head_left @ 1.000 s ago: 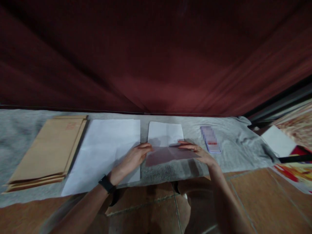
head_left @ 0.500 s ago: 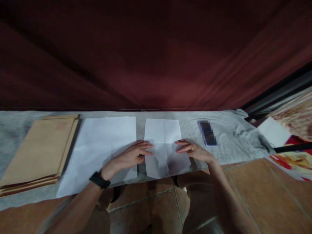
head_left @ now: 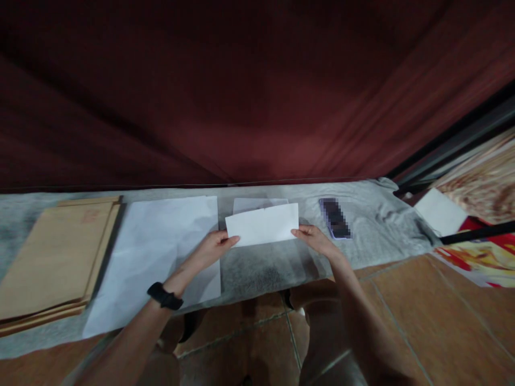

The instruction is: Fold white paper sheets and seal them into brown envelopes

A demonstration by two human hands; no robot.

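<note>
A white sheet of paper [head_left: 263,225] is bent across its middle, its near half raised over the far half. My left hand [head_left: 215,244] pinches its left end, thumb on top. At the right end, my right hand [head_left: 316,237] grips it between thumb and fingers. Part of the far half shows flat behind the raised flap; the rest is hidden. Left of it lie large white sheets [head_left: 156,241], partly under my left wrist. A phone [head_left: 336,219], its screen blurred out, rests to the right of my right hand.
Brown envelopes [head_left: 56,257] are stacked at the left on the grey cloth [head_left: 257,273]. A dark red curtain [head_left: 257,107] hangs behind. At the right are a dark bar [head_left: 478,234], a white sheet [head_left: 440,212] and a printed colourful sheet [head_left: 483,262] above the tiled floor [head_left: 402,300].
The paper lay open and creased under my spread hands. Now both hands hold its near half, lifted and brought away from me over the far half. The view has shifted slightly.
</note>
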